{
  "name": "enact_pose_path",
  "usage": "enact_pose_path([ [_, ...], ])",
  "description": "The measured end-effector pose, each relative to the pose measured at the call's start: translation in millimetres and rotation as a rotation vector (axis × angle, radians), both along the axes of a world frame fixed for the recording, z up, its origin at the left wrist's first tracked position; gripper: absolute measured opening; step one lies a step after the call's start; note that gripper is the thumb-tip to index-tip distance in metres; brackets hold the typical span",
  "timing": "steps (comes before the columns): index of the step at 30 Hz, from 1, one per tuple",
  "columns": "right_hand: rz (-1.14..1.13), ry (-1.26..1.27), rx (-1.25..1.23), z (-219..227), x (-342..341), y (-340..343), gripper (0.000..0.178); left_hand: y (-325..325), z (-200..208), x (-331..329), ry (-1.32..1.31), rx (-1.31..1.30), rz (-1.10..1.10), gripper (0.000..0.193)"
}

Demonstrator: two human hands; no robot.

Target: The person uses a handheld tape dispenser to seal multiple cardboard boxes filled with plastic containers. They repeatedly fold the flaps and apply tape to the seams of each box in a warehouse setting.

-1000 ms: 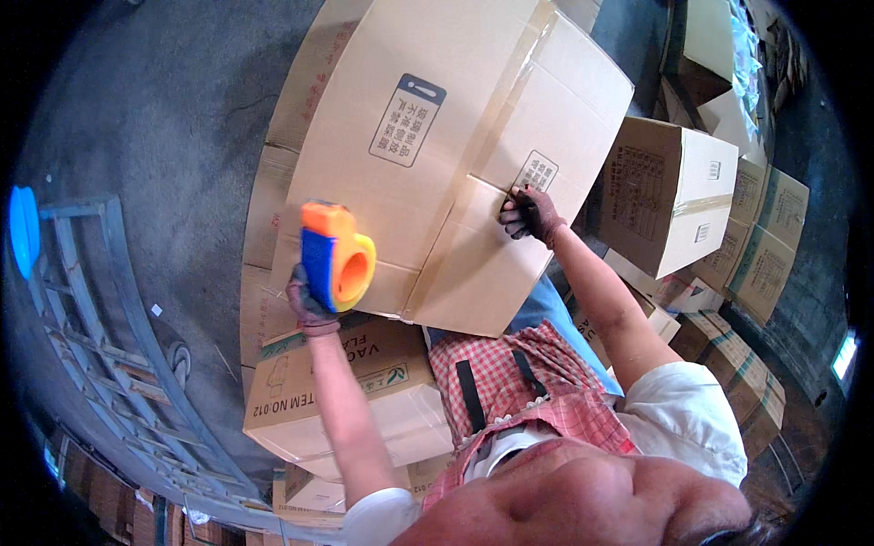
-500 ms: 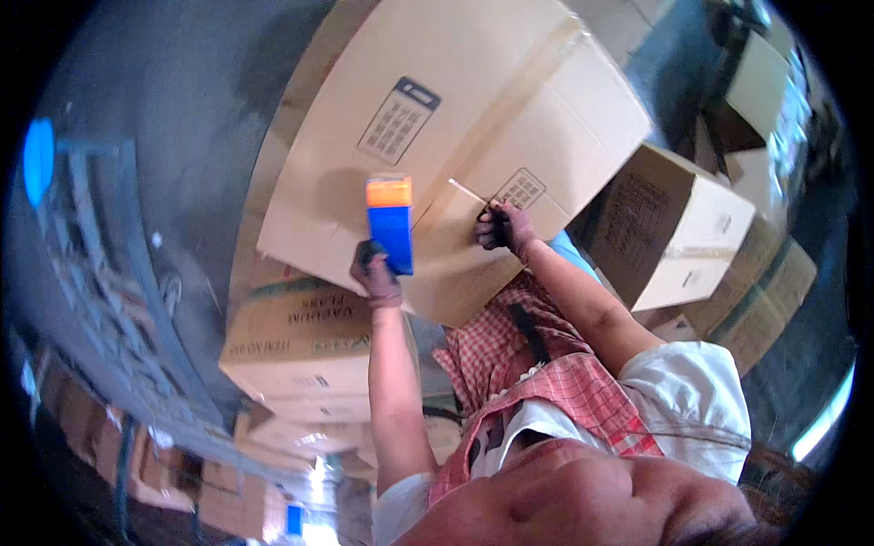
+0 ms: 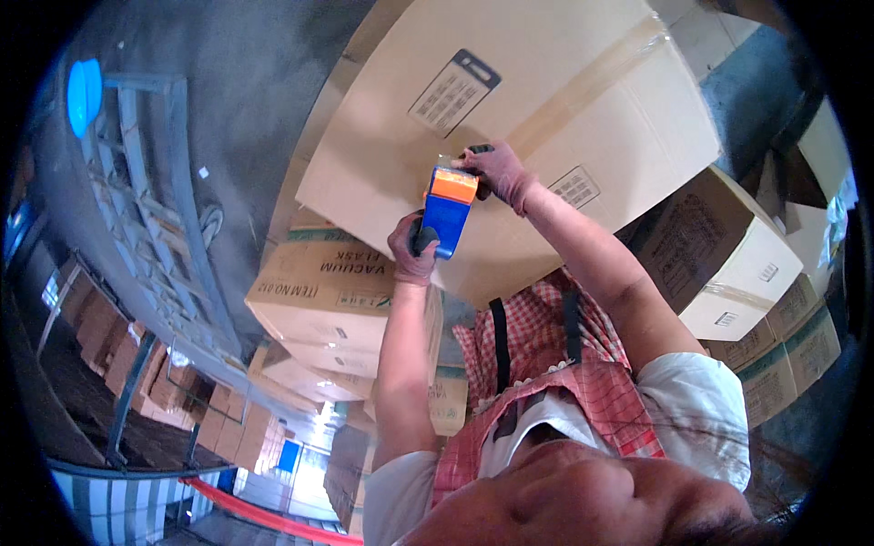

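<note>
My gloved left hand (image 3: 417, 249) is closed round a blue and orange tape dispenser (image 3: 446, 218), holding it over a large cardboard carton (image 3: 364, 173). At the dispenser's orange end, my gloved right hand (image 3: 496, 173) has its fingers curled together. What those fingers pinch is too small to make out. A strip of clear tape (image 3: 583, 82) runs along the carton's seam beyond my hands. One printed label (image 3: 455, 94) lies left of the seam, and another label (image 3: 574, 187) shows beside my right wrist.
Printed cartons (image 3: 319, 296) are stacked on the left, below the large one. To the right stands another carton (image 3: 719, 264), with more boxes (image 3: 790, 350) behind it. A metal ladder-like frame (image 3: 150, 191) lies along the left, a blue round object (image 3: 84, 96) at its far end.
My right hand has moved left to the dispenser's orange end; the thin pale stick it held no longer shows. The dispenser has tilted slightly, and the whole view has shifted.
</note>
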State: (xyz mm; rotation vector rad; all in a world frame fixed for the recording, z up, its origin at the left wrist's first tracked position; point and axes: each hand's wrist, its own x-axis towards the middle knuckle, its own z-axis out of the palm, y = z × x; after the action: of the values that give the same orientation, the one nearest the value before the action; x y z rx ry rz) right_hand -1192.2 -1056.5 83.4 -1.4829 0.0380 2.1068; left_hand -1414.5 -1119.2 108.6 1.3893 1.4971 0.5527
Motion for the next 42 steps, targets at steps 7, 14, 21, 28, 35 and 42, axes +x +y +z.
enact_pose_path([
  [7, -0.225, -0.804, 0.314, 12, 227, 22, 0.019, 95, 28, 130, 0.244, 0.035, -0.466, 0.047],
  [14, -0.128, -1.223, 0.277, -3, 351, 77, 0.018, 149, 49, 255, 0.401, -0.112, -0.543, 0.060],
  [21, 0.273, -0.666, 0.061, -78, 369, 81, 0.029, 139, 47, 253, 0.252, -0.152, -0.470, 0.047],
  [28, 0.120, -0.562, -0.092, -78, 367, 74, 0.032, 60, 51, 67, 0.069, -0.499, -0.130, 0.049],
  [35, -0.074, -0.864, 0.184, -113, 427, 46, 0.022, -107, 136, -268, 0.960, -0.386, 0.037, 0.037],
  [42, 0.468, -1.674, 1.205, 5, 233, 54, 0.038, -136, 112, -288, 0.975, -0.322, -0.082, 0.043],
])
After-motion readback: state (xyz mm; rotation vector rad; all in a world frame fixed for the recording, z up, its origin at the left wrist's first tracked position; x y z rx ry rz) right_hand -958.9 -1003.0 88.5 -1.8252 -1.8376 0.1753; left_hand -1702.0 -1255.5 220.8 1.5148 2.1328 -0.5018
